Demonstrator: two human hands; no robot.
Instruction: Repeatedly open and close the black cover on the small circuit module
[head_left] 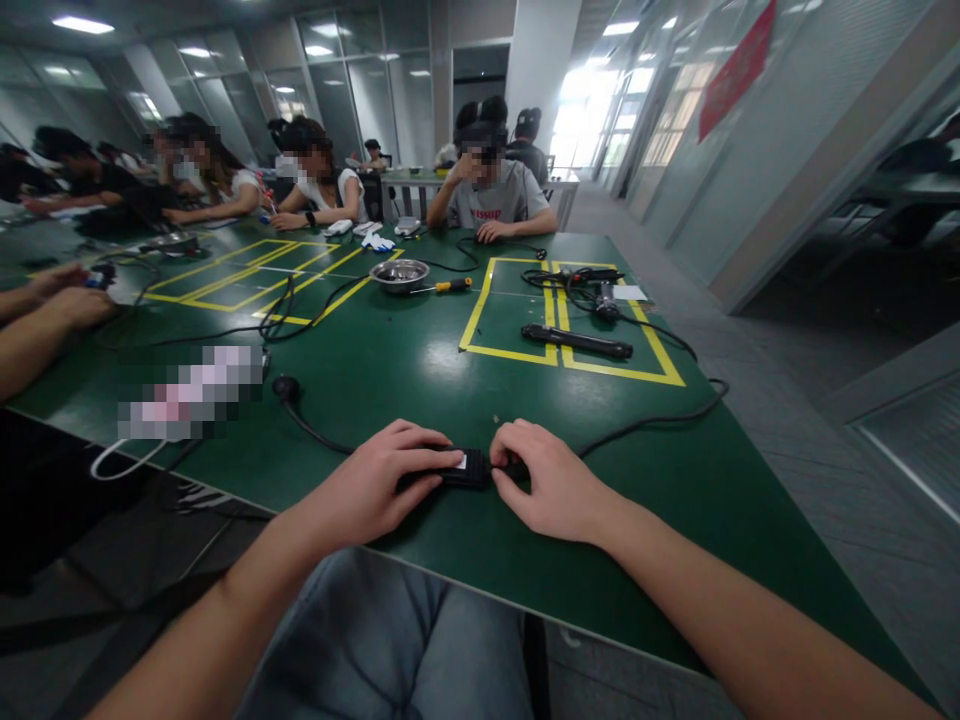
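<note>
Grip of both hands (394, 475) closed on a black, ribbed, white-labelled adapter (469, 469) and cable (512, 470).

The block (471, 470) lies at the table's (420, 385) near side, the plug (286, 388) farther left and the cord (637, 424) running off right. Beyond, the bar (577, 341) crosses the taped frames' (517, 355) middle, nearer than the cable bundle (574, 283); the bowl (400, 275) sits left of them, the screwdriver (453, 286) between.
</note>
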